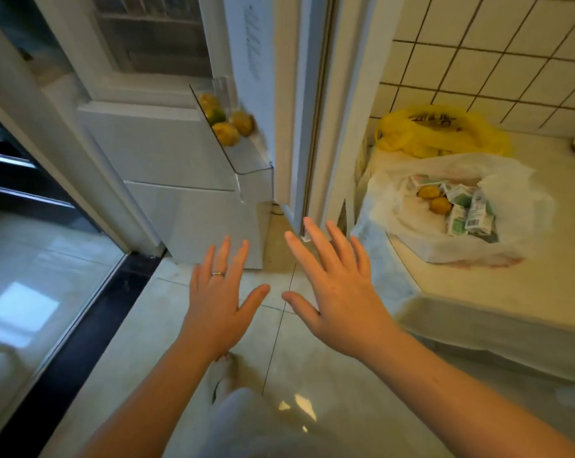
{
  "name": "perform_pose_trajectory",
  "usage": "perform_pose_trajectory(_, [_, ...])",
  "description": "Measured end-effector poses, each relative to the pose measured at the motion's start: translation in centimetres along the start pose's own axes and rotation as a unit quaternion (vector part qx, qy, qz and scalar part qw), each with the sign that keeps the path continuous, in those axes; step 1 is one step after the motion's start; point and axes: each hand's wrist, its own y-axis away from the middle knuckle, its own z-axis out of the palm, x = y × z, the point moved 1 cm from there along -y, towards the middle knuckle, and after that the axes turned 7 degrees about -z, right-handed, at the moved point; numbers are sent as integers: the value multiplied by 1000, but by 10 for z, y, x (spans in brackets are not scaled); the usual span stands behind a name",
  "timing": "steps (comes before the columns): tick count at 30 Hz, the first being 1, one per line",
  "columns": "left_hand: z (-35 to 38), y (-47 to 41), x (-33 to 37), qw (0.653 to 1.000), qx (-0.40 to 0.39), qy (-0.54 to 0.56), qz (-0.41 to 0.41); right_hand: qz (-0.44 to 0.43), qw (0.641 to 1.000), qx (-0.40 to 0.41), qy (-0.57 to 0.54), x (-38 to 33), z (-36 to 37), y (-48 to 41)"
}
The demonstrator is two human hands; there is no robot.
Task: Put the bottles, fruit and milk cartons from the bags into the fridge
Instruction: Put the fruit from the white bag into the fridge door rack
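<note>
Hands, left point(218, 294) and right point(337, 292), hover spread (empty) near fridge door shelf point(246, 157)

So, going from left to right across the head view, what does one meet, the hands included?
Left hand → right hand → milk cartons in the white bag.

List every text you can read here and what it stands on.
Nothing can be read outright.
Yellow bag: dark print, too blurred to read.
Milk cartons: label print and a barcode, too small to read.
Fridge door: faint script, too blurred to read.
</note>
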Motion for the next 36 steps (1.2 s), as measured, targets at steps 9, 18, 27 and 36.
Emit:
perform_pose_trajectory(9, [79,41,89,991,-122,-35,53,126,989,-58,-44,84,16,84])
perform_pose_trajectory(18, [160,-30,203,973,-164,-22,160,241,967,-63,-52,200,1,122])
perform_pose_trajectory(27, [213,-157,305,972,-167,59,157,246,967,-41,-47,351,-25,84])
perform_pose_trajectory(36, [257,-269,341,975,-187,54,103,181,978,-88,-52,450,-16,13])
